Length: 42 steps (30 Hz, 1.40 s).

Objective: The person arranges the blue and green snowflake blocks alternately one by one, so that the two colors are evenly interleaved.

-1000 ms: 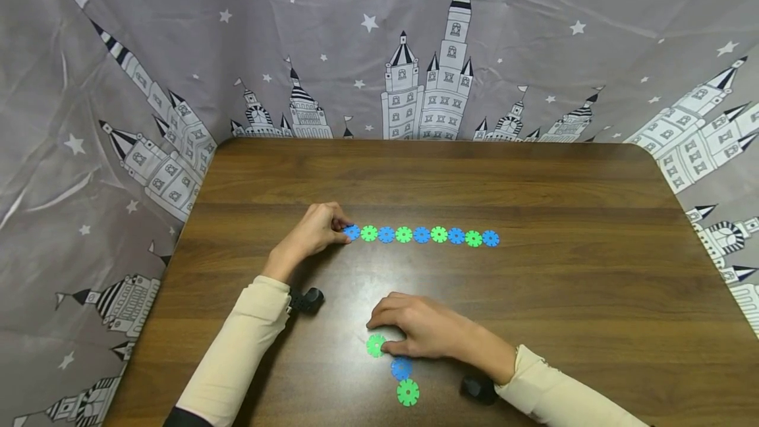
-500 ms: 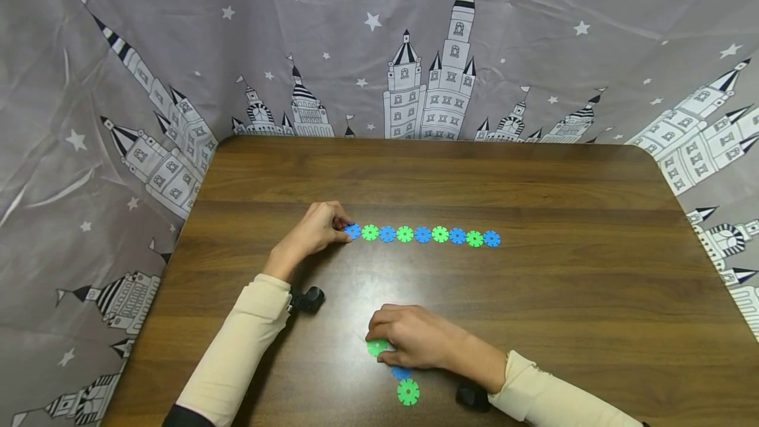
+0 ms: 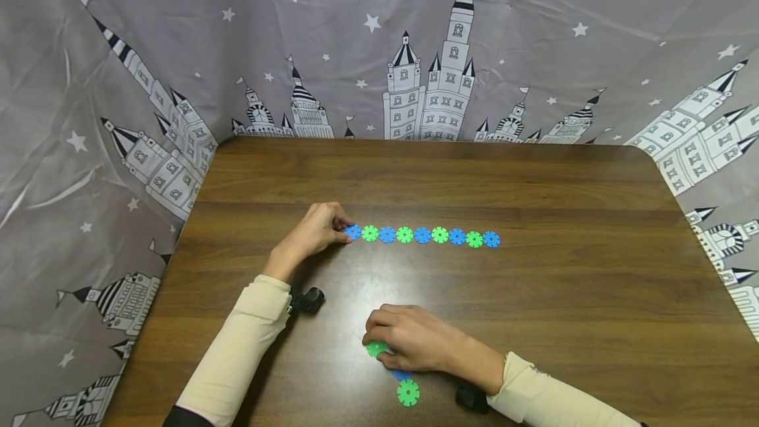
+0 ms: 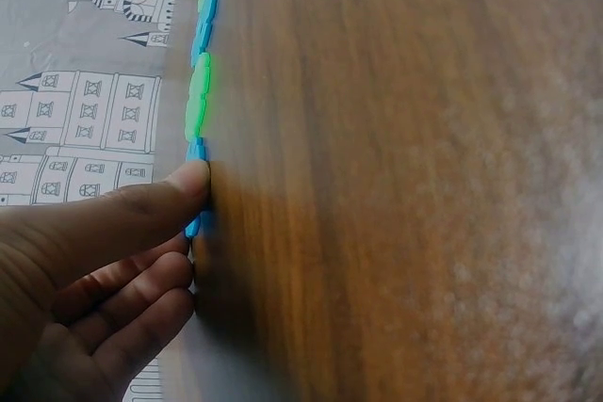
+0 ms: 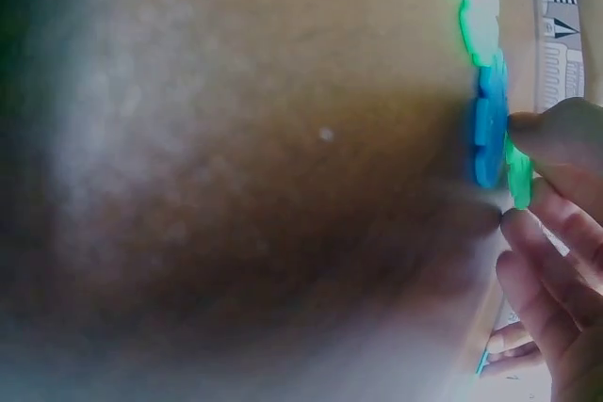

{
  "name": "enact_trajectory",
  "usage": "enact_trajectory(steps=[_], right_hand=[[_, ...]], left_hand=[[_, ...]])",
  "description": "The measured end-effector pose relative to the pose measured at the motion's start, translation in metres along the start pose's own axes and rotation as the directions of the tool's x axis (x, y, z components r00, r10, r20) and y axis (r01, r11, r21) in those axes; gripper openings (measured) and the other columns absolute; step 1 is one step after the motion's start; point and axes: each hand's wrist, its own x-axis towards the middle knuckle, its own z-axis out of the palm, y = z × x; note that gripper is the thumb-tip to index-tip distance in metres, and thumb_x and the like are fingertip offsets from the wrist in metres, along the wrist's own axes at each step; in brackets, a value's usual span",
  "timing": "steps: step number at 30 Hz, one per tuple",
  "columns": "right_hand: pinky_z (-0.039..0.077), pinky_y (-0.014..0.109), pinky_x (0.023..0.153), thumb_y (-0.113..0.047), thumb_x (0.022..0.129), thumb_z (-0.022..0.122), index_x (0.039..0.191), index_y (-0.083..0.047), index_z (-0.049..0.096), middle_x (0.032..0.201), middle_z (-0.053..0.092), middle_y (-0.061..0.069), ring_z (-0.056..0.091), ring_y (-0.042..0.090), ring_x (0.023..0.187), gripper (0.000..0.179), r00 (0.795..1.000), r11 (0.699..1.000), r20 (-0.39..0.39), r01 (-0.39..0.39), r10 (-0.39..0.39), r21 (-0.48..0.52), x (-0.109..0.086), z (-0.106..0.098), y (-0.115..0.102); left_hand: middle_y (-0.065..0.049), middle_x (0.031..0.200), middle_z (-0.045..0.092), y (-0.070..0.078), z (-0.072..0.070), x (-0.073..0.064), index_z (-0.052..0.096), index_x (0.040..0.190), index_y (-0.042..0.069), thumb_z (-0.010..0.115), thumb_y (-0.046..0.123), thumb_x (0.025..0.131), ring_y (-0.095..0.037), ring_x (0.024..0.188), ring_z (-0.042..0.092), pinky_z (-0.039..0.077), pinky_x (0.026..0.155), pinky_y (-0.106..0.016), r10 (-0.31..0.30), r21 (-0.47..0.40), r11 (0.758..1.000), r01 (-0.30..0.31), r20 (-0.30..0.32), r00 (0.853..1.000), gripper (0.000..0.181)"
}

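Note:
My left hand point(image 3: 315, 228) pinches the blue notched disc point(image 3: 353, 232) at the left end of a straight row of discs, thumb on its near edge. That row alternates blue and green and lies flat; its neighbouring green disc point(image 4: 198, 96) shows edge-on in the left wrist view. Nearer the front, my right hand point(image 3: 409, 337) holds a loose green disc point(image 3: 376, 348) between thumb and fingers. Under the hand, a blue disc point(image 3: 400, 375) is mostly hidden. Just in front of that one lies another green disc point(image 3: 408, 393).
Everything lies on a brown wooden table point(image 3: 563, 295). A grey curtain point(image 3: 332, 31) printed with castles and stars hangs behind it and along the sides. Black wrist cameras sit at the left wrist point(image 3: 309, 300) and right wrist point(image 3: 472, 398).
My right hand has moved down toward the front, and its fingers have closed around the loose green disc, covering more of the blue one. My left hand stays on the row's end.

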Motion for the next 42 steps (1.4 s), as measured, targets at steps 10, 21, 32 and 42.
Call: enact_trajectory(steps=[10,21,32,42], right_hand=[[0.045,0.012,0.081,-0.018,0.086,0.071,0.107,-0.014,0.073,0.103,0.059,-0.006,0.055,0.006,0.096,0.022,0.999,1.000,0.028,0.019,-0.019,-0.018,0.000,-0.003,0.000],[0.043,0.012,0.084,-0.016,0.084,0.072,0.110,-0.011,0.073,0.102,0.059,-0.004,0.054,0.006,0.095,0.027,0.998,1.000,0.064,0.023,-0.022,-0.008,0.003,-0.006,0.002],[0.049,0.019,0.082,-0.009,0.081,0.074,0.107,-0.004,0.073,0.106,0.061,0.002,0.057,0.011,0.094,0.027,0.987,0.996,-0.137,-0.073,0.080,0.060,-0.013,-0.035,0.027],[0.051,0.028,0.075,-0.008,0.079,0.077,0.106,-0.001,0.073,0.105,0.062,0.003,0.058,0.014,0.093,0.028,0.940,0.977,-0.269,-0.208,0.209,0.033,-0.048,-0.060,0.071]], left_hand=[[-0.006,0.081,0.065,0.000,0.000,0.000,0.076,0.095,-0.002,0.088,0.005,0.071,-0.018,0.074,0.060,0.050,0.069,-0.030,-0.004,-0.007,1.000,0.004,-0.005,1.000,0.028],[-0.006,0.081,0.065,-0.001,0.002,0.002,0.076,0.094,-0.003,0.087,0.005,0.071,-0.018,0.074,0.059,0.051,0.070,-0.031,-0.019,-0.009,1.000,0.019,-0.009,1.000,0.027],[-0.007,0.083,0.066,-0.001,0.002,0.000,0.076,0.094,-0.002,0.087,0.005,0.072,-0.019,0.075,0.060,0.051,0.069,-0.031,-0.024,-0.013,1.000,0.024,-0.008,1.000,0.027],[-0.006,0.080,0.065,-0.001,0.002,0.000,0.076,0.093,-0.003,0.088,0.004,0.070,-0.019,0.074,0.060,0.050,0.067,-0.029,-0.004,-0.011,1.000,0.004,-0.012,1.000,0.027]])
